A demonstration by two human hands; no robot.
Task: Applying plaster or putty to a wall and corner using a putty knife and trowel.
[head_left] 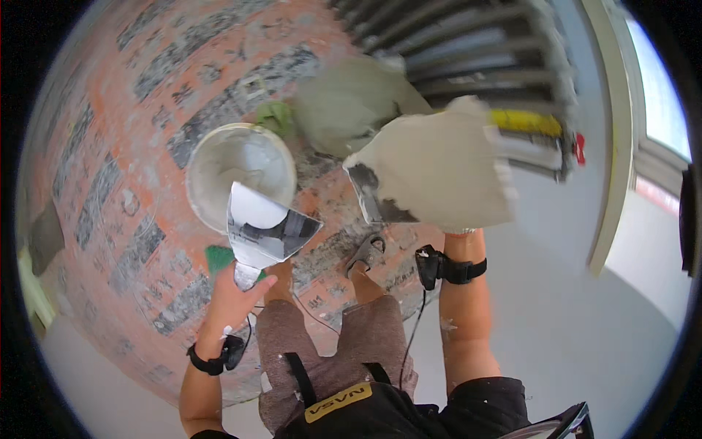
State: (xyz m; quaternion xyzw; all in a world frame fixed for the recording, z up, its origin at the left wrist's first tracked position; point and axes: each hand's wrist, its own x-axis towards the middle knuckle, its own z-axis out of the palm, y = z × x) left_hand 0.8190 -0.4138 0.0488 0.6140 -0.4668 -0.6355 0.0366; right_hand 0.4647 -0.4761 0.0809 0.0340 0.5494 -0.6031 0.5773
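My left hand (232, 301) is closed round the pale handle of a putty knife (296, 235). Its wide metal blade points up and away, with a smooth patch of white putty on part of it. At the end of my right arm, a broad plastering trowel (376, 207) lies face up under a thick spread of off-white putty (439, 172). Bare dark metal shows along its left and lower left edge. Only the wrist end of my right hand (462, 233) shows below the trowel; its fingers are hidden underneath. Beyond the putty knife stands a white bucket (194, 183) with putty inside.
A grey-green bag (344, 99) lies beyond the bucket, with a green cloth (275, 117) beside it. A ribbed radiator (475, 47) and a yellow bar (526, 121) are at the far right. Something green (218, 257) lies near my left hand. Stained orange sheeting (131, 212) covers the floor.
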